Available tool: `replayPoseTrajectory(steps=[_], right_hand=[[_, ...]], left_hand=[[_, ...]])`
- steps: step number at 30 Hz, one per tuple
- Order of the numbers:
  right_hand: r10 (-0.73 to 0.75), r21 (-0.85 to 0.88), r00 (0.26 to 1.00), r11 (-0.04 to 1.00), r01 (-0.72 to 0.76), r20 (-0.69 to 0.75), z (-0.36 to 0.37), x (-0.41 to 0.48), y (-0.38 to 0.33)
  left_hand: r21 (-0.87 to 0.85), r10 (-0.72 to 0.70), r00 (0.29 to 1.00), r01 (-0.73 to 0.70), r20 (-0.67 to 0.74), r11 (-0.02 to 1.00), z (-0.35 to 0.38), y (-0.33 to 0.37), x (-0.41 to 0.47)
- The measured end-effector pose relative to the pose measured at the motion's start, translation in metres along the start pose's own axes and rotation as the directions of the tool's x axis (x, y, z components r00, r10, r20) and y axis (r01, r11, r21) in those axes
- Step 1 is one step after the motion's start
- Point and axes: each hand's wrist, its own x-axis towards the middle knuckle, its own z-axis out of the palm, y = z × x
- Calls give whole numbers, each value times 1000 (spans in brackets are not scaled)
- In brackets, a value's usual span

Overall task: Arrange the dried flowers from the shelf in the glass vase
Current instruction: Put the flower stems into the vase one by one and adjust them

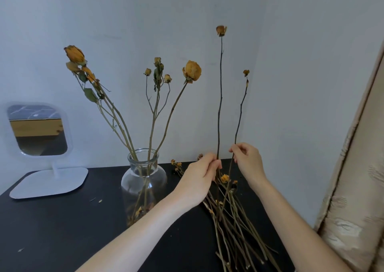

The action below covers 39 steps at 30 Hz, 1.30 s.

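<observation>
We note left hand [202, 174] pinching tall stem [221, 30] low down, fingers curled round it, stem upright. Right hand [248, 161] pinches shorter stem [246, 72] just beside, thumb and fingertips closed on it. Both stems apart from glass vase [143, 180], which stands left of hands on black tabletop [62, 219], several dried flowers [192, 70] already in it (yellow-orange heads, splayed). Loose pile of stems [234, 219] lies on tabletop below hands. We log white stand mirror [38, 129] far left, pale curtain [357, 188] right

We are looking at a person's left hand [199, 174] and right hand [248, 157], both bare (as are the slender forearms), showing uncovered to the picture's lower edge.
</observation>
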Motion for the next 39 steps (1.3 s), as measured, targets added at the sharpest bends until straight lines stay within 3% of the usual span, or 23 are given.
replayPoseTrajectory(steps=[4, 9, 14, 17, 20, 31, 39], right_hand=[[-33, 40, 999, 999, 34, -18, 0, -1, -12], [-75, 98, 997, 992, 76, -14, 12, -7, -28], [-123, 116, 992, 986, 120, 14, 28, -16, -41], [-126, 144, 991, 982, 120, 34, 32, -19, -47], [-130, 125, 991, 984, 124, 39, 34, -20, -51], [-136, 125, 989, 984, 127, 64, 31, -26, -53], [-157, 155, 986, 977, 147, 55, 30, -27, -62]], left_hand=[[40, 62, 996, -59, -68, 997, -32, 18, -15], [169, 114, 960, -72, -256, 983, -91, 38, -32], [243, 160, 828, -30, -537, 970, -146, 54, -29], [278, 205, 756, -32, -621, 960, -167, 60, -22], [316, 206, 753, 3, -625, 949, -175, 57, -16], [398, 39, 864, 191, -502, 897, -150, 6, -13], [502, -109, 885, 354, -452, 789, -132, -20, -17]])
